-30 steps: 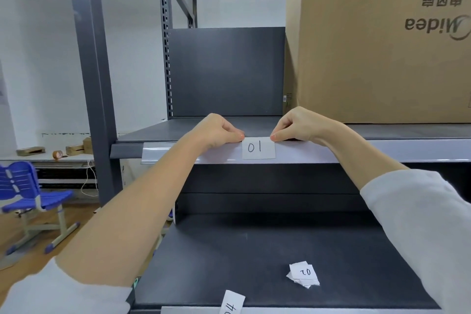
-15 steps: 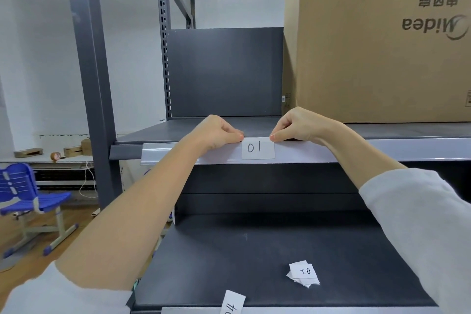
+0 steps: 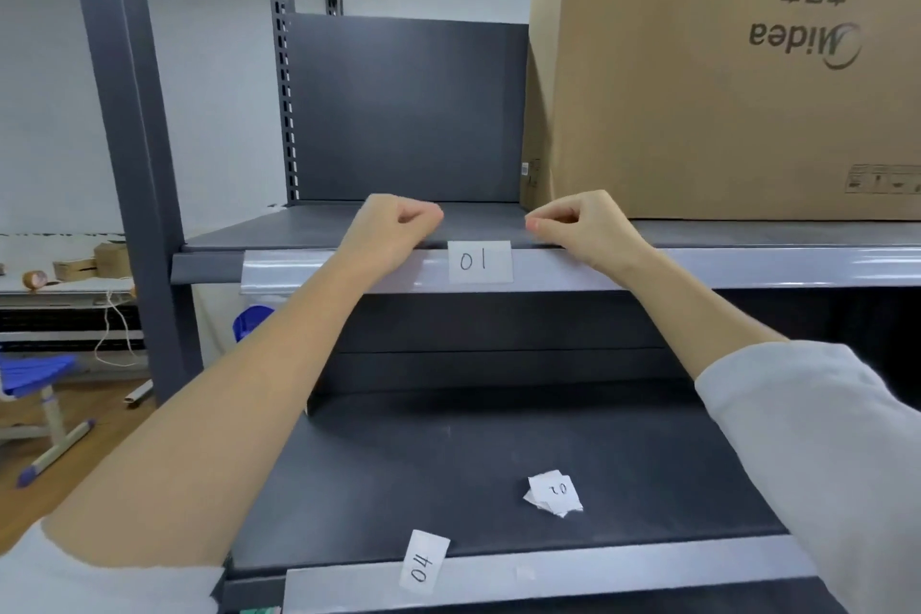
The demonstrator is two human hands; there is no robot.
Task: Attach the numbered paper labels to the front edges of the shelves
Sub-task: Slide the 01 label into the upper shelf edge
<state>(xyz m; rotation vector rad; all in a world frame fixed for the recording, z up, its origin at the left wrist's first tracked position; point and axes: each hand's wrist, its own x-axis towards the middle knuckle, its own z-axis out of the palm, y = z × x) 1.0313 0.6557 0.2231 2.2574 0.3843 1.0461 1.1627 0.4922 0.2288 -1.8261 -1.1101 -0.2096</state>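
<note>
The label marked 01 [image 3: 480, 261] sits flat against the pale strip [image 3: 697, 267] on the front edge of the upper shelf [image 3: 309, 229], upright and level, its top edge just above the strip's upper line. Your left hand [image 3: 393, 227] is just to its left and your right hand [image 3: 580, 227] just to its right, both at the shelf's front edge with knuckles raised. On each hand the fingers are curled in tight against the thumb and nothing shows between them. Neither hand touches the label; a narrow gap shows on both sides. Both forearms cross in front of the strip.

On the lower shelf [image 3: 448, 464] a small heap of loose labels [image 3: 552, 495] lies right of centre, the top one reading 02. A label marked 04 [image 3: 423, 561] stands on end, tilted, overlapping the pale strip on that shelf's front edge; whether it is fixed there you cannot tell from this view.

A large cardboard box [image 3: 722, 65], its print upside down, stands on the upper shelf at the right, close behind your right hand. At the far left, beyond the grey upright [image 3: 129, 155], a blue chair [image 3: 35, 379] is partly in view.
</note>
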